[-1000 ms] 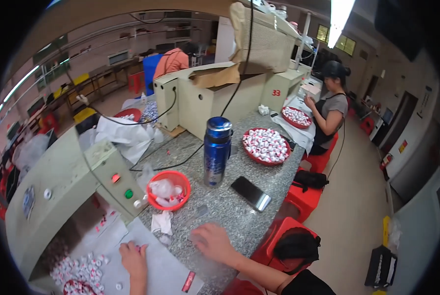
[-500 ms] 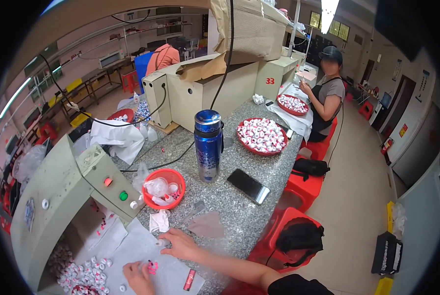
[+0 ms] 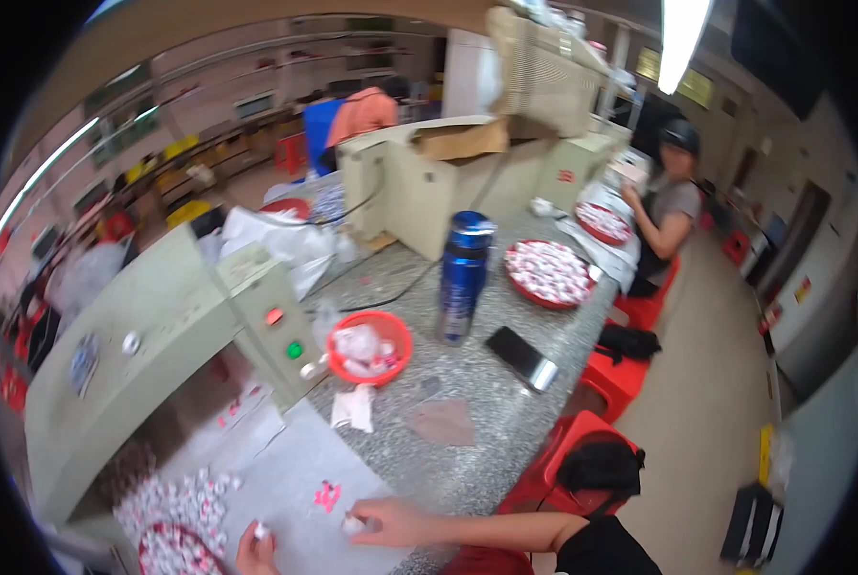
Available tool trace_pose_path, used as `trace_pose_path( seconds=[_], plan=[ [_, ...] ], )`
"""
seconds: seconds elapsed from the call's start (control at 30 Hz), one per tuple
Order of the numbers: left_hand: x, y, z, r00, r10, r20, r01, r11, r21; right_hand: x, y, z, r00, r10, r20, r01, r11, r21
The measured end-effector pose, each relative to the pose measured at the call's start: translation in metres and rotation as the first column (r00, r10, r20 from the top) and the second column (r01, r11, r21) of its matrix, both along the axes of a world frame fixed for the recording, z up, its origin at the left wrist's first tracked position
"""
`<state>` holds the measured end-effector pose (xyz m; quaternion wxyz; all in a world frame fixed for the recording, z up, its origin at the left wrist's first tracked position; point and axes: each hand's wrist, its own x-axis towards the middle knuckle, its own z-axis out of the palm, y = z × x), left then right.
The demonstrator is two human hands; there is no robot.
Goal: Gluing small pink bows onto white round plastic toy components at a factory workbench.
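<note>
My left hand [image 3: 255, 554] is at the lower edge, its thumb and fingers closed on a small white round piece [image 3: 262, 529]. My right hand [image 3: 395, 522] reaches in from the right with a small whitish piece [image 3: 354, 524] pinched at its fingertips; blur hides its exact shape. Both hands are low over a white sheet [image 3: 300, 460]. Just beyond them, on the sheet, lies a little cluster of bright pink pieces [image 3: 327, 495]. To the left of my left hand are a heap of small white pieces [image 3: 175, 503] and a red basket [image 3: 175, 556] full of them.
An arched grey-green machine [image 3: 151, 335] with coloured buttons rises at left. Beyond the sheet stand an orange-red basket [image 3: 370, 347], a blue bottle [image 3: 465, 278], a phone [image 3: 522, 358] and a filled red basket [image 3: 549, 274]. A person [image 3: 673, 201] sits at the far right.
The view has swung, so the scene sits further right. My right hand has left the sheet's far edge beside the cloth and come nearer my left hand, carrying a small piece.
</note>
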<state>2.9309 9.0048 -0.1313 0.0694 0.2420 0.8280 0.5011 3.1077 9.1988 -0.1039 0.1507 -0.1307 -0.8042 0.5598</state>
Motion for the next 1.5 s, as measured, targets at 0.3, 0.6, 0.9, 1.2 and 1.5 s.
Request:
trace_pose_path(
  seconds=[0.3,0.6,0.9,1.2,1.5],
  plan=[
    [0.018,0.045,0.005,0.422,-0.672,0.609,-0.319,0.519,0.793,-0.02,0.021,-0.01,0.97,-0.171,0.17,0.177,0.984,-0.021],
    [0.038,0.034,0.012,0.475,-0.661,0.581,-0.338,0.472,0.814,-0.045,0.008,0.044,0.952,-0.183,0.245,0.13,0.967,0.218],
    [0.034,0.05,0.009,0.457,-0.705,0.543,-0.323,0.437,0.839,-0.045,0.011,0.027,0.935,-0.35,0.059,0.351,0.937,-0.007],
    [0.047,0.046,0.002,0.508,-0.62,0.598,-0.176,0.605,0.777,-0.023,0.006,0.033,0.9,-0.436,0.02,0.436,0.898,-0.052],
    [0.045,0.033,0.028,0.783,-0.264,0.563,-0.167,0.782,0.6,-0.031,0.002,0.017,0.884,-0.384,-0.266,0.265,0.881,-0.393]
  ],
)
